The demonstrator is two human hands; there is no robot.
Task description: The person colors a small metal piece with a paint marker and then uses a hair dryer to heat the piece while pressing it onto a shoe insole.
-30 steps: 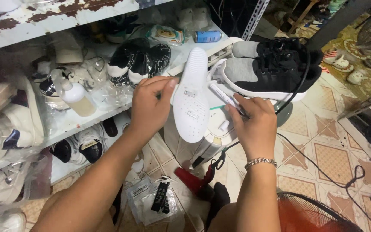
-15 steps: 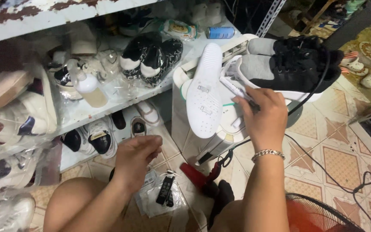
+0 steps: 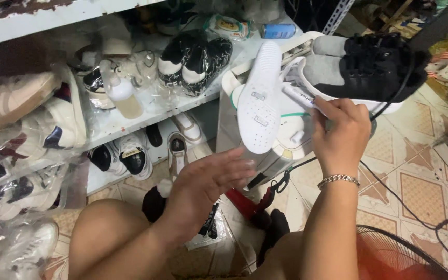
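**White insole held up in front of the shoe shelves**

The right hand [image 3: 340,132] pinches the edge of a white insole [image 3: 259,98] together with a thin white pen-like tool [image 3: 301,96], fingers curled tight around both. The insole is long and rounded at both ends, its matte surface dotted with fine perforations and marked by two small grey rectangles. It stands almost upright, tilted slightly to the right. A metal chain bracelet [image 3: 338,180] circles the right wrist.

The left hand [image 3: 208,181] hovers below the insole, open, fingers loosely spread, holding nothing and apart from the insole.

Just behind the insole sits a white plastic machine [image 3: 291,140] with rounded corners and a green stripe. To the right of the insole, a black-and-grey knit sneaker [image 3: 369,67] with black laces rests on top of the machine. To the left of the insole, a painted white shelf [image 3: 130,122] carries glossy black-and-white shoes [image 3: 195,57], a squat plastic bottle [image 3: 123,96] of yellowish liquid and shoes wrapped in crinkled clear plastic. Below the insole, a black cable [image 3: 416,207] trails across patterned floor tiles [image 3: 421,181].
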